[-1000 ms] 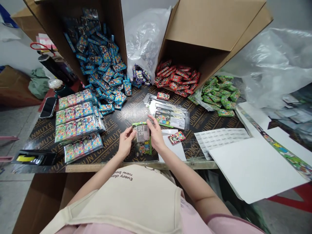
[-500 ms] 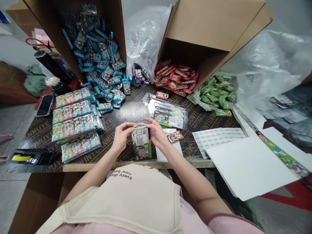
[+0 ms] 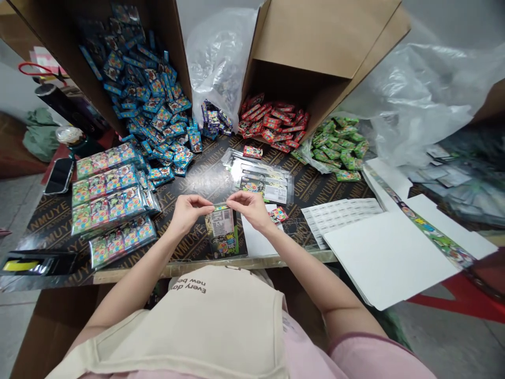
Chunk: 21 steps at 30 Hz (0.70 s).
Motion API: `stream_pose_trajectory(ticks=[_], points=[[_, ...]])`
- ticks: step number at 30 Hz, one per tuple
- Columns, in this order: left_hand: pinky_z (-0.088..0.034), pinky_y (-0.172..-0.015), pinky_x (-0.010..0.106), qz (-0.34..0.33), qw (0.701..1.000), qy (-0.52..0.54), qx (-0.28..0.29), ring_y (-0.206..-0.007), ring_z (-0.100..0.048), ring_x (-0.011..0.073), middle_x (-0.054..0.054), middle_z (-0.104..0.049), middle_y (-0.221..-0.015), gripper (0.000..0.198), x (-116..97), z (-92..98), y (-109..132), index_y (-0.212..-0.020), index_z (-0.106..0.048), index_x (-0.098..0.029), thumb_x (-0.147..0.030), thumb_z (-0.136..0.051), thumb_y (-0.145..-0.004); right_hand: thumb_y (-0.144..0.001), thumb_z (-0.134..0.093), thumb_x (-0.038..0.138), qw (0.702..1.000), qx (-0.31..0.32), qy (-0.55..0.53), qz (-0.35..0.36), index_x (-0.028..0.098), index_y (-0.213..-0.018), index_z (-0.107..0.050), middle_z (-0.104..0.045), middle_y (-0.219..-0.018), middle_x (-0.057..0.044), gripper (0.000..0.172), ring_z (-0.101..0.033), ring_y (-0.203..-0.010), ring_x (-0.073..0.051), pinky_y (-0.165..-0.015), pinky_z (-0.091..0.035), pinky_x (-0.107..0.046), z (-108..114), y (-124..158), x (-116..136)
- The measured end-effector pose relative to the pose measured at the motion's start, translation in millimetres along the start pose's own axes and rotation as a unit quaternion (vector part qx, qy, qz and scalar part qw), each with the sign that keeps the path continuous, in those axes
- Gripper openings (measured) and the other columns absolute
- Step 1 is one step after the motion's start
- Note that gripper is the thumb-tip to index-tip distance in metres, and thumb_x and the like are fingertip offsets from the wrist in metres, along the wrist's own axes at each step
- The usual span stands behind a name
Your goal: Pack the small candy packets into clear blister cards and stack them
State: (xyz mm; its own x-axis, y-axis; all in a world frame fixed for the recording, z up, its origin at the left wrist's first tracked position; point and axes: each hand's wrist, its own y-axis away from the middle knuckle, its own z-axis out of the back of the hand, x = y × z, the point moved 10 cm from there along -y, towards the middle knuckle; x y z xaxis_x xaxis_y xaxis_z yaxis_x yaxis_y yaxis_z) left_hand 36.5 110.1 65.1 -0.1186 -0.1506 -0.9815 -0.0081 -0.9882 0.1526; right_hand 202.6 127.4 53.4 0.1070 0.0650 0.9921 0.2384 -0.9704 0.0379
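A dark printed plastic pouch (image 3: 224,237) with a pale label panel hangs at the table's front edge, its lower end near the wood trim. My left hand (image 3: 190,213) pinches the pouch's top left corner between thumb and fingertips. At the top right corner, my right hand (image 3: 252,211) is closed in the same kind of pinch. A narrow yellow-green strip shows along the top edge between them. Just right of the pouch lies a white sheet (image 3: 254,237), with a red packet (image 3: 278,214) partly on it. More flat pouches (image 3: 268,184) lie fanned beyond my hands.
Blue packets (image 3: 165,116) spill from a carton at left; red packets (image 3: 272,123) fill another carton. Purple packets (image 3: 215,118) and green packets (image 3: 339,145) sit in clear bags. Stacked filled packs (image 3: 108,200), a phone (image 3: 59,176) and a tape dispenser (image 3: 35,266) are left; white sheets (image 3: 390,252) right.
Both hands now pinch along the pouch's top edge, fingers drawn in; my right fingers were more spread before. The whole view has shifted, so the scene sits further left.
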Motion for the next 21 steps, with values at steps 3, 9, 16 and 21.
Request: stream_pose_trajectory(ticks=[3,9,16,21], points=[[-0.047,-0.059,0.027,-0.106,0.987,-0.117,0.012,-0.060,-0.062,0.0166,0.004,-0.068,-0.063,0.008,-26.3,-6.5,10.3,-0.064,-0.072,-0.016,-0.024,-0.072,-0.066,-0.069,-0.074,0.041,0.999,0.020,0.037,0.022,0.020,-0.070,-0.068,-0.065,-0.065,0.001,0.022,-0.059,-0.061,-0.014,-0.062,-0.049,-0.029,-0.5,2.0,6.5],[-0.049,-0.068,0.030,-0.270,0.933,-0.232,0.053,-0.071,-0.063,0.0174,0.007,-0.070,-0.077,0.015,-54.0,-26.7,34.1,-0.069,-0.070,-0.018,-0.028,-0.065,-0.079,-0.084,-0.057,0.051,0.980,0.105,0.145,0.091,0.022,-0.083,-0.072,-0.071,-0.090,-0.005,0.032,-0.065,-0.088,-0.020,-0.083,-0.049,-0.036,-0.4,19.5,23.1],[-0.049,-0.065,0.027,-0.266,0.931,-0.214,0.127,-0.073,-0.061,0.0159,0.005,-0.066,-0.081,0.019,-43.0,-46.4,21.8,-0.094,-0.075,-0.023,-0.028,-0.060,-0.084,-0.084,-0.061,0.037,0.913,-0.059,0.398,0.069,0.020,-0.088,-0.070,-0.069,-0.094,-0.009,0.020,-0.058,-0.096,-0.025,-0.092,-0.038,-0.045,99.7,3.0,-17.9],[-0.051,-0.066,0.030,-0.168,0.970,-0.164,0.056,-0.074,-0.065,0.0196,0.001,-0.072,-0.079,0.018,5.9,-18.3,-17.8,-0.077,-0.074,-0.023,-0.039,-0.068,-0.073,-0.077,-0.072,0.025,0.855,-0.010,0.517,-0.022,0.017,-0.086,-0.068,-0.069,-0.095,-0.008,0.012,-0.056,-0.095,-0.024,-0.087,-0.035,-0.038,97.5,7.7,-57.4]])
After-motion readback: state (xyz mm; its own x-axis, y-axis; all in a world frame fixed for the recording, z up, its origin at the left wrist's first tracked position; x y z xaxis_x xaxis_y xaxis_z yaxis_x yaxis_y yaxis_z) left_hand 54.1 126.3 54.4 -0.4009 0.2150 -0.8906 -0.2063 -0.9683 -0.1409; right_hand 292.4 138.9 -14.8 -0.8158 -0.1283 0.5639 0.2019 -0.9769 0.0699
